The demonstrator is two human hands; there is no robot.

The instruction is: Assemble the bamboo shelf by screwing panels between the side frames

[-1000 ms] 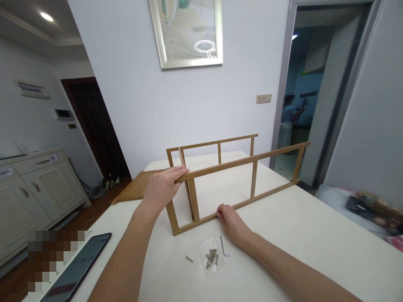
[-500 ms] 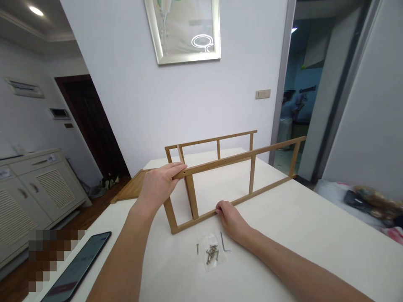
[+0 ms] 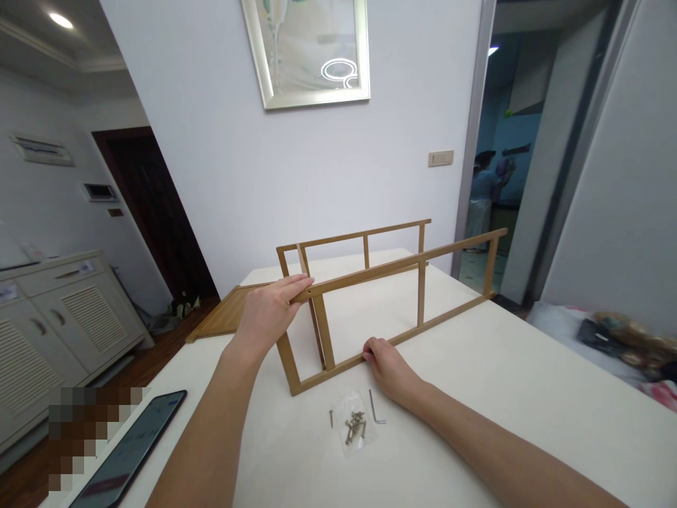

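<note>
A wooden rack frame (image 3: 370,274) lies on its side on the white table, with two ladder-like sides joined by a cross panel near its left end. My left hand (image 3: 272,303) grips the upper rail of the nearer side, fingers over the top. Lower down, my right hand (image 3: 388,363) is closed around the bottom rail. In front of the frame is a clear plastic bag (image 3: 355,427) with several screws on it. One loose screw (image 3: 331,418) is left of the bag, and a hex key (image 3: 375,408) is at its right.
A slatted wooden panel (image 3: 222,314) lies on the table's left side. A phone (image 3: 132,444) rests at the near left edge. Behind the white table (image 3: 476,374) is a wall with a framed picture (image 3: 317,99). A person (image 3: 482,190) stands beyond the doorway at right.
The nearer side's far right end has shifted slightly left, and its near left corner slightly right. Both hands keep their hold in nearly the same place.
</note>
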